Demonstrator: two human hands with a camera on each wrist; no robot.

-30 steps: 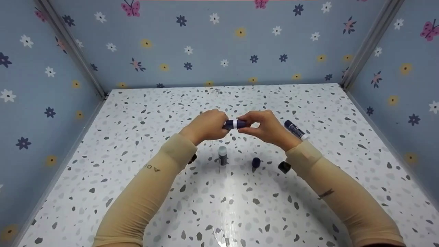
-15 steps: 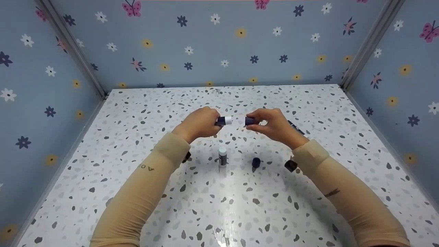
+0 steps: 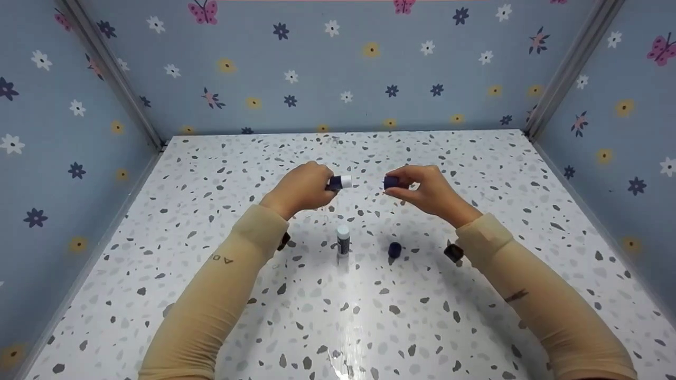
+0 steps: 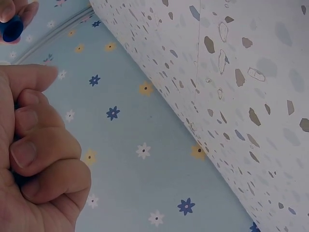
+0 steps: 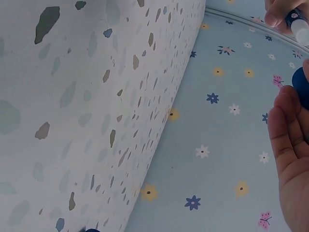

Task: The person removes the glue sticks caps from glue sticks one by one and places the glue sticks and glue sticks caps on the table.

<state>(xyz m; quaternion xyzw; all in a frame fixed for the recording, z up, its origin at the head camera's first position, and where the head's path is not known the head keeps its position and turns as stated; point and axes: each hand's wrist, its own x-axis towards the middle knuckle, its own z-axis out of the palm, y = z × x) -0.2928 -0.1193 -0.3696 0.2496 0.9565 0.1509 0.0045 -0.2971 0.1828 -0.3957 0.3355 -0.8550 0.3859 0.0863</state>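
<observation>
My left hand grips a dark blue glue stick, its white end facing right. Most of its barrel is hidden by curled fingers. Across a gap, my right hand pinches a dark blue cap between thumb and fingers. The left wrist view shows the hollow mouth of that cap. In the right wrist view, the glue stick's white end appears at the upper right. Nearer on the table, a pale-topped glue stick with a dark label stands beside another dark blue cap.
The speckled white table is enclosed by flowered blue panels at the back and both sides. Small dark devices, one at the left wrist and one at the right wrist, hang below the sleeves.
The cap has come off the held glue stick. My hands have drawn apart, left and right. The labelled glue stick lying at the right is now hidden behind my right hand and wrist.
</observation>
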